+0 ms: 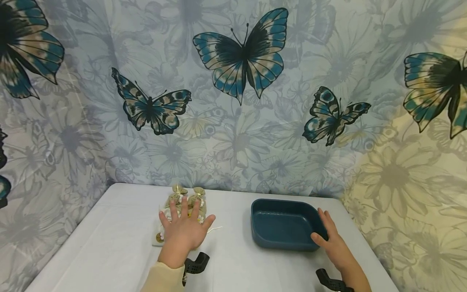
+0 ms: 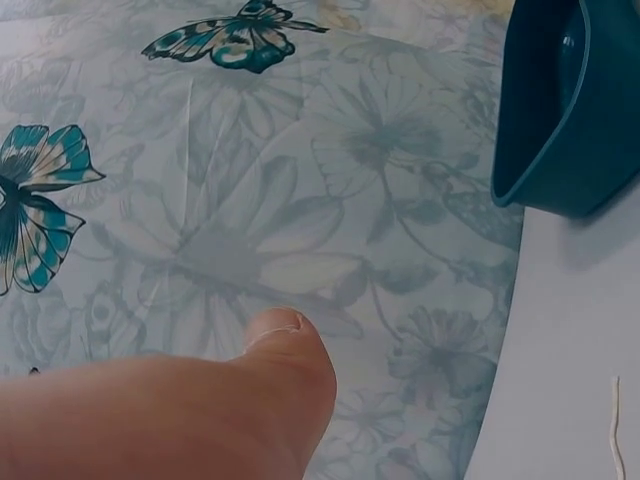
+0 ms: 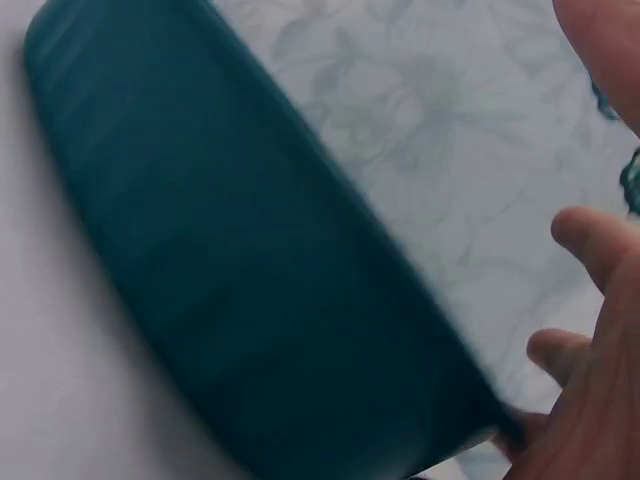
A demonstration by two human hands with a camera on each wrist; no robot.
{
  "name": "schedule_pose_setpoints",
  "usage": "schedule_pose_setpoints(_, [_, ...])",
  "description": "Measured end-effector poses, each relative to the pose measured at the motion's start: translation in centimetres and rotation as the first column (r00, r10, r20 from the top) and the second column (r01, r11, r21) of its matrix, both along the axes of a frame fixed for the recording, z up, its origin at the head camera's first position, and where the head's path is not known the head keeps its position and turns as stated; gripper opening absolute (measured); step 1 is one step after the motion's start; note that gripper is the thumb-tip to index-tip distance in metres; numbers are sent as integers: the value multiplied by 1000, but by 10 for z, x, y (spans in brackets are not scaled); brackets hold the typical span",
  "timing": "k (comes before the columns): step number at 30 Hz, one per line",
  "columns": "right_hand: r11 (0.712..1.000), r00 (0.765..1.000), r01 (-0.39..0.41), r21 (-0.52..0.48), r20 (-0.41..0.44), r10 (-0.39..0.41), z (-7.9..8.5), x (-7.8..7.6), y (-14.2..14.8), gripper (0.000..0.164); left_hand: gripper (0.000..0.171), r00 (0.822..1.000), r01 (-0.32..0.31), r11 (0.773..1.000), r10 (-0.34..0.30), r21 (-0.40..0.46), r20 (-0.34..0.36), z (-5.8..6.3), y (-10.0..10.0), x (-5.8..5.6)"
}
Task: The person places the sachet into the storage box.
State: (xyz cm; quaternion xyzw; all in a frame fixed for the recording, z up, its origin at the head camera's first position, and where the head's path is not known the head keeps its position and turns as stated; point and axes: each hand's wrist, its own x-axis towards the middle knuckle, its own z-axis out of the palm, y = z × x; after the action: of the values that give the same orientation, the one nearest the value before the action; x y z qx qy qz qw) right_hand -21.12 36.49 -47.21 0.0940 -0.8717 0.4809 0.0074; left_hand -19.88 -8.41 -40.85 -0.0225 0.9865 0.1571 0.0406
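My left hand (image 1: 184,233), its fingers spread and straight, is over a group of small bags in the head view. Two of these are greenish-gold pouches (image 1: 199,194) with gathered tops. A pale item with a brown-gold round spot (image 1: 159,237) shows at the group's left; the hand hides much of the rest. A thin white string (image 1: 216,228) sticks out to the right. At the right end of a dark teal rectangular dish (image 1: 284,245) is my right hand (image 1: 335,245), fingers extended and thumb apart. Whether it presses the rim, I cannot tell.
Both the bags and the dish rest on a table with a white cover (image 1: 98,243). A butterfly-print cloth (image 1: 240,150) hangs behind the table and along its sides. Black wrist mounts (image 1: 197,263) are worn on both wrists.
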Motion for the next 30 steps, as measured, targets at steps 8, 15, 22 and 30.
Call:
schedule_pose_setpoints(8, [997,997,51,-56,59,-48,-14,-5,2,88,92,1000,-1,1000,1,13,7,-1,-2,0])
schedule_pose_setpoints(15, [997,993,24,-72,119,-16,-21,-6,-3,92,94,1000,-2,999,1,39,18,0,-5,3])
schedule_pose_setpoints(22, [999,995,39,19,96,-40,-21,-12,-15,94,95,1000,-1,999,-1,47,29,1,-6,4])
schedule_pose_setpoints(30, [995,990,70,69,118,-78,-25,-16,-12,104,93,1000,-9,999,8,50,31,-1,-9,4])
